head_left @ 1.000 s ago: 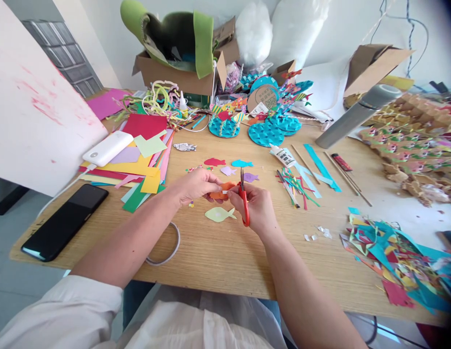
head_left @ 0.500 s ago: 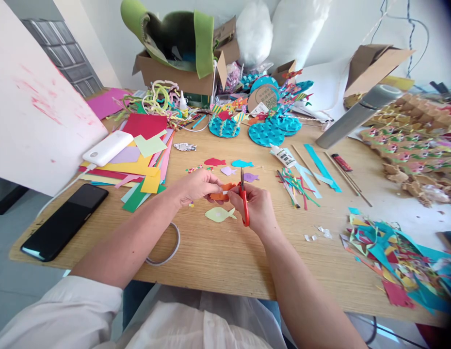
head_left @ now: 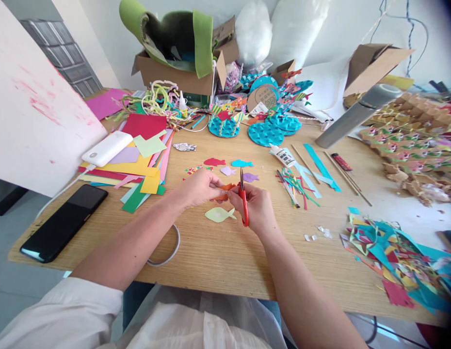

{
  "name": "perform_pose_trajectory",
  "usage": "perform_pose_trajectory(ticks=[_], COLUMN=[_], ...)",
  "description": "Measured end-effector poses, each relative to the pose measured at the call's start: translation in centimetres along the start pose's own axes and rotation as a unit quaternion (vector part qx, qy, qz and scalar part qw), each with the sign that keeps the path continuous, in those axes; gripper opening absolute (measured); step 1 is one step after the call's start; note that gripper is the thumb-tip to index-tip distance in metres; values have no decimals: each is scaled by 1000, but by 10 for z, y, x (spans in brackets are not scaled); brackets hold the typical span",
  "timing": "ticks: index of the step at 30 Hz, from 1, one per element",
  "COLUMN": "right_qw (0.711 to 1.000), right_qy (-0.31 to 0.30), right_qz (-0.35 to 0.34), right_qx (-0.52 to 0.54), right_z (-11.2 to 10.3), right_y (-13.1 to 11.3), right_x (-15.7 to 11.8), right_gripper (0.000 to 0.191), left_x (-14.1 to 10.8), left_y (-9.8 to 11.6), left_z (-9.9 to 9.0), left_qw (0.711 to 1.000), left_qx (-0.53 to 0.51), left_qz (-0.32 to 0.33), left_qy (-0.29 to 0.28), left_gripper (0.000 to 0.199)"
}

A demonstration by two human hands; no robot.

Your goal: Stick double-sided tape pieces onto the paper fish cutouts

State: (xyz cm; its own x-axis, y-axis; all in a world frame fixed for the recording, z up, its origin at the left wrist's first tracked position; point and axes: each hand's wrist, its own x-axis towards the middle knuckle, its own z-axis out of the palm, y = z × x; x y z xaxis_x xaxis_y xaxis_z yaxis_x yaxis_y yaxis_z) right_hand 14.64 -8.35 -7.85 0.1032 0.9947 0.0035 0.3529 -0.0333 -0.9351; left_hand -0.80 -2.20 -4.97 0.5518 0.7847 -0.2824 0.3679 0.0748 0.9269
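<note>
Between my two hands is a small piece of orange paper [head_left: 222, 193], mostly hidden by the fingers. My left hand [head_left: 199, 188] pinches its left side. My right hand [head_left: 260, 206] holds red-handled scissors [head_left: 244, 203], blades pointing up and away, while its fingertips also touch the paper's right edge. Just below the hands lies a pale green paper fish [head_left: 218, 214]. Beyond them are a red paper fish [head_left: 214, 162], a blue paper fish [head_left: 242, 163] and two purple ones, the nearer to my right hand being a purple paper fish [head_left: 251, 177].
Coloured paper sheets [head_left: 145, 131], a white power bank [head_left: 107, 148] and a phone [head_left: 65, 223] lie left. On the right are a glue tube [head_left: 283, 156], thin paper strips [head_left: 298, 186], a grey flask [head_left: 356, 118] and paper scraps [head_left: 396, 257]. A grey ring [head_left: 177, 245] lies near the front edge.
My left hand has turned slightly and its fingers cover more of the orange paper. The right hand and the scissors stay nearly in place.
</note>
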Motion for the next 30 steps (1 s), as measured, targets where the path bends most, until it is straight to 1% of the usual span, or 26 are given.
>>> perform_pose_trajectory(ticks=[4,6,8,10,11,12,14,16,18,20,23,27,30], right_qw=[999,995,989,984,985,986,993,997,998,999,1000,999,998], right_qy=[20,58,110,150,156,150,106,48,14,9,18,24,46], right_qz=[5,5,1,-18,-31,-43,-56,-52,-38,-18,-1,1,-2], right_qx=[-48,-83,-101,-90,-74,-53,-8,31,45,36,2,-24,-35], right_z=[1,-1,-4,-8,-9,-10,-10,-9,-8,-6,-4,-1,-2], right_y=[5,5,3,0,-1,-1,1,4,6,6,3,2,3], right_x=[-1,-1,-1,-1,0,1,3,5,6,5,4,2,2], right_gripper=[29,32,32,31,30,30,35,39,40,38,30,27,24], left_x=[2,3,4,3,3,3,2,2,2,2,1,1,6], left_y=[-2,-4,-6,-5,-4,-3,-2,-3,-4,-4,-1,0,-7], left_z=[3,2,0,-2,-2,-3,-4,-4,-4,-4,-1,3,4], left_qw=[998,996,996,996,997,998,998,999,999,999,999,998,998], left_qx=[59,73,74,65,62,61,55,38,17,9,8,-26,-37], left_qz=[0,4,3,-1,-1,0,0,-1,-1,-5,-20,-48,-53], left_qy=[31,42,53,53,42,29,0,-24,-38,-38,-31,-26,-10], left_gripper=[13,13,13,13,14,14,16,17,16,12,5,10,10])
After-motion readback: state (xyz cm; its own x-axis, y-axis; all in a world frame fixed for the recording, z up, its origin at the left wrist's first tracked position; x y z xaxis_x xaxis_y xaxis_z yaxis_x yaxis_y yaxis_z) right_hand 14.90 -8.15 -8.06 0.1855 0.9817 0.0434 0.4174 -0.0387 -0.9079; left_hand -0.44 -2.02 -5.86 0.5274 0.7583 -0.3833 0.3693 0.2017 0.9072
